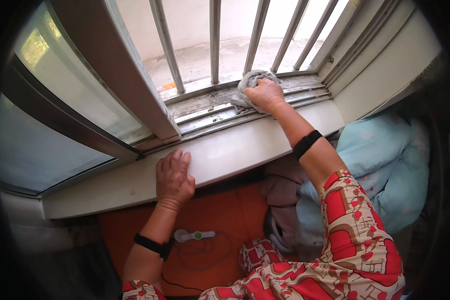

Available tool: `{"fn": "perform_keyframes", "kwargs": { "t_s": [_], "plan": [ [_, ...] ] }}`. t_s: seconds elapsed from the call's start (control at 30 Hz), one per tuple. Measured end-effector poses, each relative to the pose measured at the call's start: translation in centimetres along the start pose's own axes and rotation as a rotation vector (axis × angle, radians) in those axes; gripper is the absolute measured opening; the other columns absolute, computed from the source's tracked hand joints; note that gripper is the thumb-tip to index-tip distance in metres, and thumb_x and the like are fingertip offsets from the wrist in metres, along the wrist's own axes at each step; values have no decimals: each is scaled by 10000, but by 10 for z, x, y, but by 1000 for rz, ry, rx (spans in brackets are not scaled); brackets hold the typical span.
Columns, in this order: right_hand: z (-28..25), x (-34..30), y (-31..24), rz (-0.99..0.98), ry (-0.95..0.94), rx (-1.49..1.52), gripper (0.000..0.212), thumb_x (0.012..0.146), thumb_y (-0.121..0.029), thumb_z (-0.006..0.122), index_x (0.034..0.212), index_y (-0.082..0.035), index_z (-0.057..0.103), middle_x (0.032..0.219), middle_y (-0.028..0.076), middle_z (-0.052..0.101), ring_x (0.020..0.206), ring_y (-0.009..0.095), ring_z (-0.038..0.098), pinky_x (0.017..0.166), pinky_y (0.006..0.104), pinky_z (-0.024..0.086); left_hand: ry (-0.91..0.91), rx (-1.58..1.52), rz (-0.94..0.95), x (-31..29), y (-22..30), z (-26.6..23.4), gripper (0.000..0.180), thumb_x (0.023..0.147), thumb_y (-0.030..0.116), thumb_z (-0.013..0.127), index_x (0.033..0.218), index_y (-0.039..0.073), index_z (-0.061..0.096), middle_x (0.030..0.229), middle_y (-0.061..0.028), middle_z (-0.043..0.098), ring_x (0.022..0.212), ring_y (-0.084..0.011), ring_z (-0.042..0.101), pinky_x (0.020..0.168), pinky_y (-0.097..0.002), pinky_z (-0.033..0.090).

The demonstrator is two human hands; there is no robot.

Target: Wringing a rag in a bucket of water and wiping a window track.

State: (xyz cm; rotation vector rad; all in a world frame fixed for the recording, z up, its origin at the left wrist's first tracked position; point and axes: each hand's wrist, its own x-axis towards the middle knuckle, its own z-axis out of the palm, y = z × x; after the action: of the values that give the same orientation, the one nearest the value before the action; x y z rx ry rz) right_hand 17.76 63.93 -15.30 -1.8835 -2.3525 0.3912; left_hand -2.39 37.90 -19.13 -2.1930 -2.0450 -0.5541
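My right hand (266,95) is closed on a bunched grey cloth (244,100). It presses the cloth onto the window track (215,114), close to the foot of the metal bars. Dark dirt specks lie along the track to the left of the cloth. My left hand (174,176) rests with its palm down on the white windowsill (235,150), fingers stretched toward the window frame, holding nothing. Both forearms wear a black strap.
Sliding window panes (80,75) stand at the left. Upright metal bars (214,40) cross the opening. Below the sill, a white handheld device (194,235) with a cord lies on an orange surface (235,210). Light blue bedding (385,165) is heaped at the right.
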Motion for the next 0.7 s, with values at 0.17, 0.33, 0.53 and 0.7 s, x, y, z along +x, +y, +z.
{"fn": "perform_keyframes", "kwargs": {
  "t_s": [0.17, 0.33, 0.53, 0.7],
  "plan": [
    [28, -26, -69, -181, -8, 70, 528, 764, -442, 467, 1067, -37, 618, 1155, 145, 576, 1059, 265, 567, 912, 346, 444, 21, 12, 3, -2, -5, 2, 515, 618, 112, 515, 1131, 72, 517, 1175, -115, 464, 1084, -290, 443, 969, -420, 313],
    [38, -33, -104, -265, -36, 153, 523, 731, -424, 497, 1101, -73, 613, 1155, 148, 580, 1034, 253, 579, 889, 341, 455, 12, 10, -5, 0, -3, 5, 520, 617, 112, 511, 1136, 74, 516, 1169, -120, 470, 1079, -294, 445, 964, -423, 318],
    [34, -3, -85, -207, -166, 867, 436, 693, -334, 546, 1008, -42, 624, 944, 163, 649, 781, 244, 628, 715, 342, 487, 12, 19, 7, 2, -1, 1, 517, 620, 113, 507, 1136, 75, 515, 1166, -122, 475, 1073, -301, 450, 961, -420, 321],
    [-36, -31, -57, -166, -265, 1791, 131, 747, -157, 568, 834, -59, 582, 762, 24, 558, 671, 121, 528, 612, 274, 470, -22, 31, -19, 0, 3, 1, 526, 624, 115, 503, 1149, 77, 508, 1167, -124, 474, 1068, -304, 452, 962, -419, 322]
  ]
}}
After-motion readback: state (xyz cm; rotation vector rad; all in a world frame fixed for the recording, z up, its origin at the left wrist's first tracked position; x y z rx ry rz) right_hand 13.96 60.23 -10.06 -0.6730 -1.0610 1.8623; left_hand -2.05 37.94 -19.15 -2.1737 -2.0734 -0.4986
